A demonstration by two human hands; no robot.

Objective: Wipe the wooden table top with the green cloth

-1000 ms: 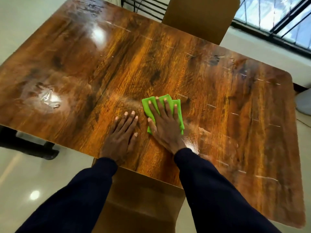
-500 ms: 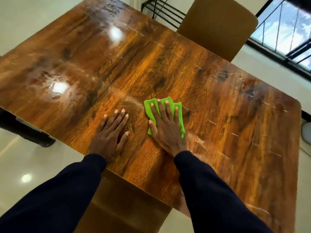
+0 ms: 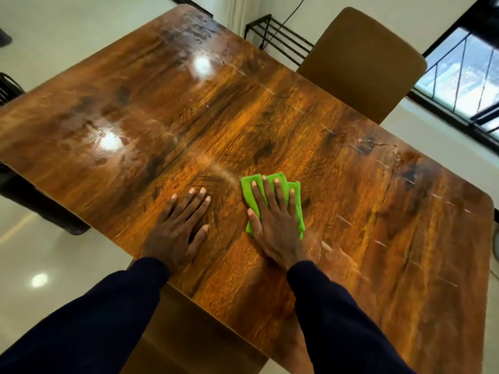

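Green cloth [image 3: 299,209], folded into a small pad, lies flat on the glossy wooden surface [image 3: 270,117], a little right of its middle and toward the near edge. The right hand [image 3: 275,228] presses down on it, palm flat. Its grip is fully open: four straight, slightly spread fingers reach to the cloth's far edge, and the thumb lies along the cloth's left side. Nothing is pinched or curled round. Bright green fabric shows past the fingertips, between the fingers and along the right side of the hand.

Just left of the cloth, apart from it, the left hand [image 3: 178,233] rests palm down on the bare wood. Its grip is open too, fingers straight and fanned, holding nothing. Both arms wear dark navy sleeves [image 3: 337,319].

Two bright light reflections [image 3: 109,143] shine on the left and far parts of the wood, and pale scratch marks run along its right side. A brown chair [image 3: 361,66] stands at the far edge, with a black wire rack [image 3: 278,36] to its left and a barred window [image 3: 464,76] to its right. Another brown chair back [image 3: 189,333] shows at the near edge between the arms.
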